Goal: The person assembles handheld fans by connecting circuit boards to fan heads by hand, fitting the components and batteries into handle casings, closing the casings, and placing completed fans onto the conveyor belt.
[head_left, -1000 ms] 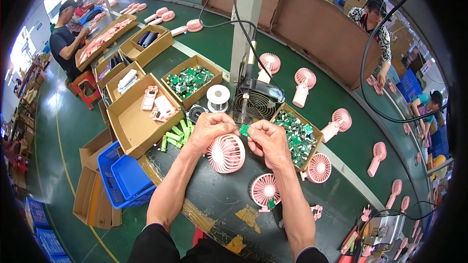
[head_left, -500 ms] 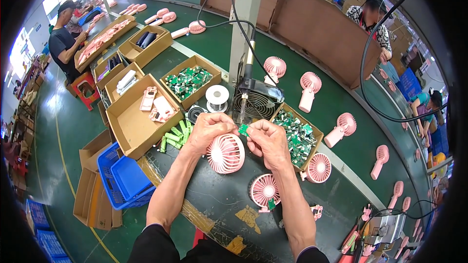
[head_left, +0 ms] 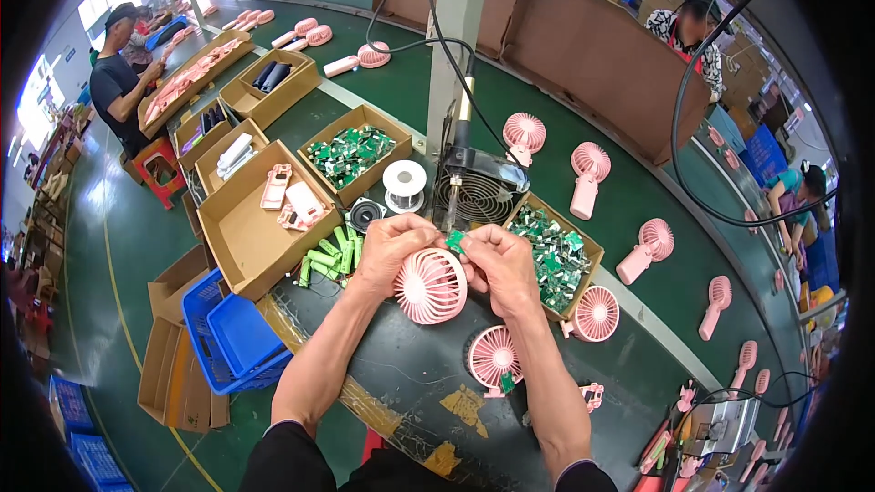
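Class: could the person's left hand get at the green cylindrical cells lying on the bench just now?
Probably yes: the green cells lie uncovered just left of the left hand, though it would first have to let go of the pink fan head.

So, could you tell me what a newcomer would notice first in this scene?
Both hands, left hand and right hand, meet at centre over a round pink plastic fan head, pinching a small green circuit board. More pink handheld fans dot the green table, beside a cardboard box of green boards.
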`<action>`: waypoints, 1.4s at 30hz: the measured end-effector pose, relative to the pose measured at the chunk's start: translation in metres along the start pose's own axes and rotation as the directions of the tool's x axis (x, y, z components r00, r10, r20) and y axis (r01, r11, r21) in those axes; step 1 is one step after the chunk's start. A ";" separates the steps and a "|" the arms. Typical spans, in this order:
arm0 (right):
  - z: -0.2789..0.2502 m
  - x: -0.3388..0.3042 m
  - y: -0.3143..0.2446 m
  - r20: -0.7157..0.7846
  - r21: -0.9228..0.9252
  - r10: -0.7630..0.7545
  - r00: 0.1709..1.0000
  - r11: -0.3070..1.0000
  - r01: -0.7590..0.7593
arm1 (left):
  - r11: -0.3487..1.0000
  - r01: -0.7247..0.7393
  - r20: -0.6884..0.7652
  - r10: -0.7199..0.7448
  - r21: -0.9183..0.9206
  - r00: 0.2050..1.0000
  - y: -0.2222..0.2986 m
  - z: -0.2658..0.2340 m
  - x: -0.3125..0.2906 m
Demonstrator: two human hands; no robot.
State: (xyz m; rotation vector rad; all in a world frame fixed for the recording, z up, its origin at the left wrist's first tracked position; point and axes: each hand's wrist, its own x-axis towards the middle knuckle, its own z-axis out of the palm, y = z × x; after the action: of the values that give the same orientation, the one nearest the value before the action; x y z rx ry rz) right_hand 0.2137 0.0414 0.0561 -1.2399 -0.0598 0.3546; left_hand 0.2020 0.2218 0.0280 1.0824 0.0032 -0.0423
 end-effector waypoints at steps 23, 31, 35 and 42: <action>0.003 -0.003 -0.006 -0.011 -0.002 -0.037 0.999 0.999 0.037 | 0.995 -0.085 -0.004 0.085 -0.045 0.996 0.000 0.003 -0.004; 0.003 -0.016 -0.026 -0.077 -0.106 -0.203 0.976 0.975 0.194 | 0.987 0.066 0.220 -0.098 0.148 0.971 0.016 -0.013 -0.003; 0.030 -0.043 -0.044 0.071 -0.379 -0.317 0.946 0.868 0.320 | 0.936 0.085 0.507 -0.260 0.342 0.822 0.017 -0.004 -0.007; 0.095 -0.002 -0.050 0.408 -0.641 -0.415 0.813 0.504 0.579 | 0.885 0.095 0.603 -0.386 0.456 0.698 0.017 0.011 -0.026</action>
State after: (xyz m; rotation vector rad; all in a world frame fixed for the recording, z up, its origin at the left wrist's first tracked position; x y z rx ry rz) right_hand 0.2016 0.1138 0.1347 -1.9291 -0.8190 -0.0998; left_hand 0.1766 0.2203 0.0488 1.4148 -0.5561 -0.7244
